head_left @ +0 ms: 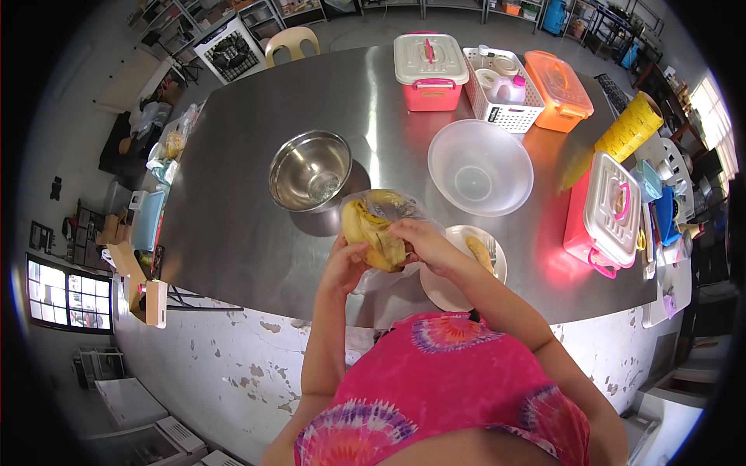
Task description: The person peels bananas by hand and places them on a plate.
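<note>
Both hands hold yellow bananas (364, 227) with brown marks above the near part of the table. My left hand (344, 266) grips them from the left, its thumb lying across the front. From the right, my right hand (423, 242) closes on them with thumb and fingers. Clear plastic (400, 205) bunches behind and around the fruit. Below my right forearm, partly covered by it, is a white plate (440, 289) bearing a pale yellow, elongated piece of food (479, 252) and a fork (491, 247). A steel bowl (311, 171) stands beyond my left hand.
A translucent plastic bowl (481, 168) sits right of the steel bowl on the metal table (241, 194). Farther back are a pink lidded box (431, 71), a white basket (505, 89) and an orange box (557, 89). Another pink box (602, 211) and a yellow roll (629, 128) stand right.
</note>
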Motion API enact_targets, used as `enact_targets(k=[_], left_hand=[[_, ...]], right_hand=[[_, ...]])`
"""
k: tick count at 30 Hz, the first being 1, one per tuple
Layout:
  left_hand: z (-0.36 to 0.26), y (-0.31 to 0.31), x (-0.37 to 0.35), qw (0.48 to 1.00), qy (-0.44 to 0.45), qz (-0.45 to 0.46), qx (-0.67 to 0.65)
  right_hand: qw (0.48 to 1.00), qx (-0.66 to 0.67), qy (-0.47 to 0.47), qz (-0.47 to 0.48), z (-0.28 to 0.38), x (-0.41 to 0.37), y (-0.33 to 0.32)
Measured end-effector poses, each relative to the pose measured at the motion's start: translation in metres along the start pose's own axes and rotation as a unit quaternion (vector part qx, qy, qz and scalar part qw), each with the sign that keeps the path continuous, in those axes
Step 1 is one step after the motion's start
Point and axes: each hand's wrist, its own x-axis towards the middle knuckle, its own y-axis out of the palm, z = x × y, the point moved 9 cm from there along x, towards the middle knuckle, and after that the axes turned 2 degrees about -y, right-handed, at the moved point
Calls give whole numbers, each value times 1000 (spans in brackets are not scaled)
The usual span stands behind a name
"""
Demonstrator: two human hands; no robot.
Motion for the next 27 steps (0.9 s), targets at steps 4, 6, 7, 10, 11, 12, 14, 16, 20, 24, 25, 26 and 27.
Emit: enact_targets(k=[4, 6, 7, 10, 11, 12, 14, 16, 20, 24, 25, 26, 27], left_hand=[[4, 4, -6, 999, -10, 35, -35], [7, 5, -8, 998, -17, 37, -49], [8, 1, -8, 998, -18, 18, -62], [9, -10, -8, 995, -13, -27, -94], [8, -16, -8, 992, -8, -54, -115], [6, -16, -9, 992, -5, -56, -116], [-2, -19, -14, 992, 16, -101, -75], [-4, -15, -16, 992, 27, -100, -71], [-6, -10, -17, 991, 45, -104, -72], [-4, -7, -16, 992, 46, -94, -70], [-1, -6, -16, 992, 40, -87, -83], [2, -6, -15, 992, 33, -80, -96], [4, -8, -14, 992, 32, -81, -95]], right_hand=[[989, 135, 60, 12, -14, 3, -3], [984, 156, 76, 38, -21, 5, -3], [982, 171, 75, 30, -24, 7, -6], [993, 105, 43, 29, -23, 3, -14], [999, 24, 13, 36, -19, 2, -14], [999, 22, 13, 38, -21, -2, -11], [995, -62, -69, 31, -8, -12, -6], [996, -55, -72, 21, -5, -13, -4], [993, -13, -113, 17, -2, -11, -1], [991, 10, -130, 7, 0, -10, -2], [992, 7, -129, 7, 1, -11, -1], [992, 4, -127, 7, 1, -11, -1], [992, 5, -127, 7, 0, -11, 0]])
